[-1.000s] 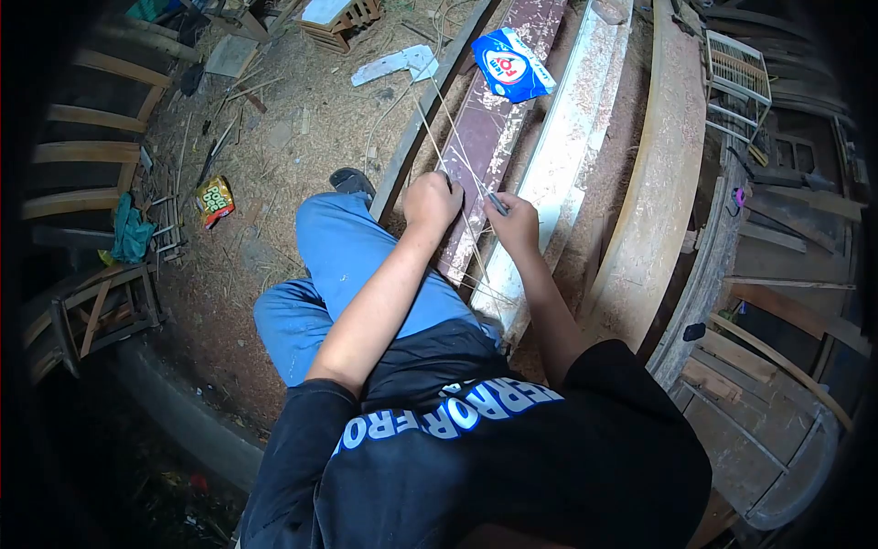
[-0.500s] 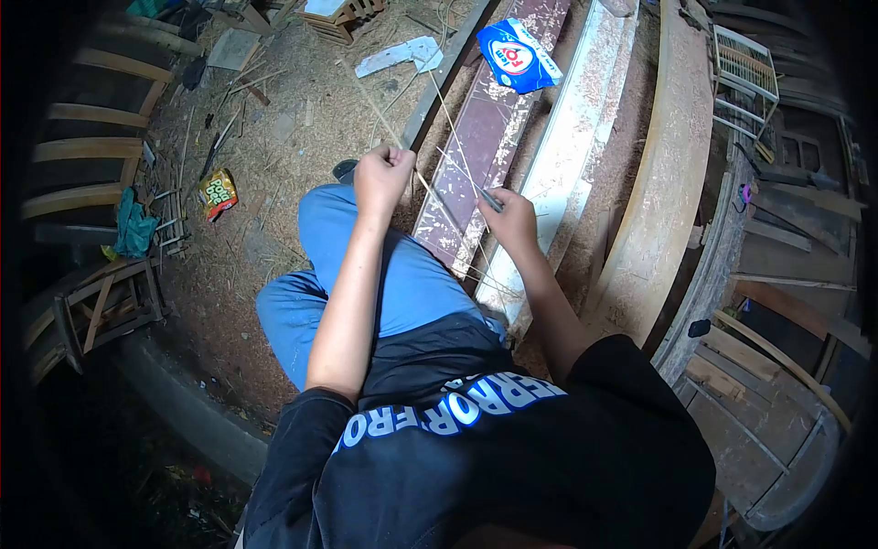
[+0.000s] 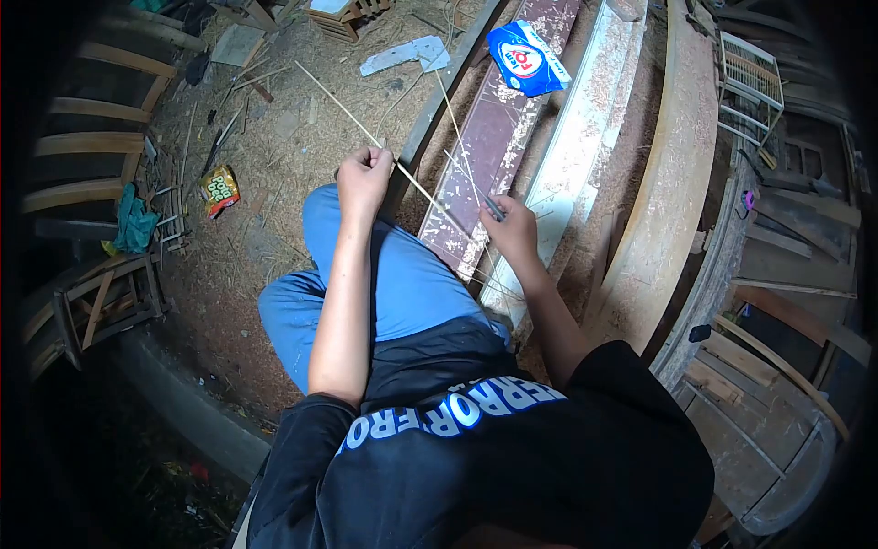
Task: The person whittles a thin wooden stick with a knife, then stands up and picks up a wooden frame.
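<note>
My left hand (image 3: 364, 183) is closed in a pinch around a long thin pale strip (image 3: 331, 99), which looks like cane or bamboo. The strip slants from the upper left, through my fingers, down toward the maroon board (image 3: 485, 137). My right hand (image 3: 512, 231) is closed on a small dark grey tool (image 3: 495, 209), its exact kind unclear. A second thin strand (image 3: 452, 112) runs from the fingers of that hand up over the board. Pale shavings and loose thin strips lie on the board between the hands.
A blue packet (image 3: 525, 59) lies on the far part of the board. Right of it are a white board (image 3: 585, 110) and a broad curved plank (image 3: 672, 165). On the littered ground at left is a snack bag (image 3: 219, 190); wooden frames (image 3: 105, 302) stand beyond.
My left hand has shifted slightly left and the strip's far end has swung up and left. The tool in my right hand has turned and moved slightly down.
</note>
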A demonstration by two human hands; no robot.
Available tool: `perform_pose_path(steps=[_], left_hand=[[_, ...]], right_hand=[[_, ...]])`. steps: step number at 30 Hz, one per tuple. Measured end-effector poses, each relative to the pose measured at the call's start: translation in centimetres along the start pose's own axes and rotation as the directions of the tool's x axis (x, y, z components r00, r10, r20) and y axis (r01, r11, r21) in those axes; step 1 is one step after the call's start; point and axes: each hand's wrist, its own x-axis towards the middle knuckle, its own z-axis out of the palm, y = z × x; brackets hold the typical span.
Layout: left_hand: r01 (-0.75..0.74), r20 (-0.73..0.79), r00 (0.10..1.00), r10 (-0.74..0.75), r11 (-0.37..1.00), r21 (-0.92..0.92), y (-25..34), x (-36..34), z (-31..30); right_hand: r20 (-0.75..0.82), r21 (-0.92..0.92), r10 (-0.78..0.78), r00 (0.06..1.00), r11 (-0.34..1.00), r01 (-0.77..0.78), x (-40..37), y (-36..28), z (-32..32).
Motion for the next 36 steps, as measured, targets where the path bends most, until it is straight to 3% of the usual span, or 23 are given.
perform_pose_path(steps=[9,16,25,28,34,36], left_hand=[[-0.078,0.065,0.995,0.075,0.996,0.042,1.9,-1.3,0.6],[-0.032,0.164,0.986,0.039,0.998,-0.047,1.1,-2.0,2.4],[-0.025,0.249,0.968,0.042,0.997,-0.071,2.3,-3.3,3.0],[0.008,0.230,0.973,0.028,0.988,-0.157,3.2,-3.6,2.6],[-0.049,0.142,0.986,0.089,0.963,-0.264,4.3,-3.5,1.2],[-0.066,0.090,0.991,0.095,0.957,-0.284,5.1,-3.8,0.3]], right_hand=[[-0.092,-0.107,0.006,0.996,0.994,-0.016,-0.8,0.3,-0.7],[-0.116,-0.161,-0.044,0.992,0.987,0.025,-2.0,0.9,-3.0],[-0.175,-0.076,-0.043,0.984,0.997,0.030,-2.5,1.3,-3.7],[-0.124,0.026,0.132,0.983,0.991,-0.130,-2.4,-1.8,-4.7],[0.154,0.232,0.046,0.987,0.969,-0.081,-2.1,-6.0,-4.4],[0.247,0.415,-0.016,0.969,0.905,-0.091,-2.7,-8.3,-4.5]])
